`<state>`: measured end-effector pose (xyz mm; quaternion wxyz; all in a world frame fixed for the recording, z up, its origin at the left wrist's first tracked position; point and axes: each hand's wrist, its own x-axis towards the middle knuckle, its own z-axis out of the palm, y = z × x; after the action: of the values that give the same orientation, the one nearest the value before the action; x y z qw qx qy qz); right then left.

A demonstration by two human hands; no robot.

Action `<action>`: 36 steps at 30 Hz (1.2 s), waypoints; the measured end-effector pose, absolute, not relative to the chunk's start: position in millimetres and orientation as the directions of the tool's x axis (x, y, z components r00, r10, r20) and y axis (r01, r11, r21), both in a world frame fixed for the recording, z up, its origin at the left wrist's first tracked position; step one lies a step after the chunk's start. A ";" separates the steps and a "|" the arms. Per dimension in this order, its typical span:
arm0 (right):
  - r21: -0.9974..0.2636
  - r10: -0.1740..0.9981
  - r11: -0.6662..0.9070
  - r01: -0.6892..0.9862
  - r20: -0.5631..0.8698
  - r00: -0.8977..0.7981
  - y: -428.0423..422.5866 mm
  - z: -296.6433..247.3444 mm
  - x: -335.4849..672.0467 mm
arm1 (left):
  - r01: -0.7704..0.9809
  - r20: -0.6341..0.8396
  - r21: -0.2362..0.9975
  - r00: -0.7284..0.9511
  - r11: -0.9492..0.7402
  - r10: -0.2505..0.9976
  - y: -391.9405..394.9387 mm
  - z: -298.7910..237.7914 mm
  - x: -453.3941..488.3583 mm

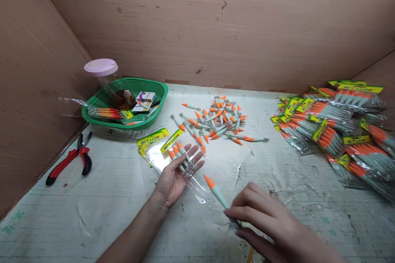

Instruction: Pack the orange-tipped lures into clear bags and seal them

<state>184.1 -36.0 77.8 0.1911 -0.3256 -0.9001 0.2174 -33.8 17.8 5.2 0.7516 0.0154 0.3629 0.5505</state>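
My left hand (174, 178), palm up, grips a clear plastic bag with a yellow header (172, 141). Several squid jigs (177, 156) with orange tips and pale bodies lie across that palm, their hooks bunched by the fingers; whether all are inside the bag I cannot tell. Pinched at its hook end in my right hand (259, 213) is a single squid jig (217, 192), its orange tip pointing up and left, apart from the left hand. Just left of the bag lies a small stack of header bags (151, 139). Farther back sits a loose pile of squid jigs (220, 121).
At the right is a heap of filled lure packs (327, 127). A green basket (162, 94) at back left holds a pink-lidded jar (101, 67), a small box and packs. Red-handled pliers (70, 158) lie at the left. Wooden walls (200, 28) enclose the table.
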 end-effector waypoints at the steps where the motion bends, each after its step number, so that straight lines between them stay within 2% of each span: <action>1: -0.461 0.680 0.705 0.539 0.226 -0.697 -33.0 71.6 175.2 | -0.807 -0.522 0.428 0.147 0.407 0.840 16.6 5.6 -32.6; 4: -0.311 0.705 0.709 0.633 0.344 -0.621 -23.0 46.4 152.2 | -0.784 -0.518 0.429 0.192 0.448 0.833 13.1 6.6 -28.8; 6: -0.280 0.686 0.720 0.635 0.427 -0.589 -18.7 33.7 144.6 | -0.779 -0.519 0.428 0.204 0.459 0.830 11.5 7.0 -26.8; 11: -0.311 0.649 0.732 0.606 0.587 -0.484 -19.7 20.3 147.9 | -0.778 -0.508 0.426 0.217 0.462 0.834 9.2 8.1 -25.0; 17: -0.415 0.706 0.660 0.627 0.629 -0.327 -19.0 14.4 139.3 | -0.749 -0.498 0.404 0.300 0.524 0.814 2.0 9.0 -18.9; 20: -0.487 0.760 0.590 0.644 0.604 -0.240 -20.1 21.1 132.0 | -0.731 -0.525 0.381 0.332 0.566 0.783 -1.6 9.5 -15.6; 24: -0.660 0.825 0.565 0.496 0.431 -0.365 -11.4 30.8 157.1 | -0.728 -0.574 0.348 0.333 0.591 0.748 -1.0 10.4 -15.5; 26: -0.617 0.854 0.520 0.591 0.402 -0.332 7.0 28.1 190.7 | -0.738 -0.584 0.346 0.314 0.579 0.749 1.1 11.1 -16.7; 28: -0.414 0.869 0.421 0.807 0.441 -0.226 34.5 18.3 232.2 | -0.754 -0.586 0.351 0.287 0.556 0.758 3.3 12.0 -18.1; 29: -0.374 0.871 0.383 0.845 0.451 -0.196 49.4 11.3 252.8 | -0.762 -0.585 0.353 0.272 0.543 0.764 4.1 12.6 -18.7; 31: -0.338 0.881 0.351 0.873 0.434 -0.187 75.7 -3.9 287.3 | -0.780 -0.582 0.354 0.248 0.516 0.774 5.1 13.8 -19.9; 36: -0.303 0.895 0.393 0.868 0.344 -0.285 89.9 -27.9 313.9 | -0.816 -0.579 0.338 0.212 0.469 0.787 7.2 12.3 -22.7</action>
<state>313.9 89.9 -27.9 0.2342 -0.5501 -0.8011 0.0284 -22.7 7.2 12.3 0.7783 -0.0201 0.3585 0.5151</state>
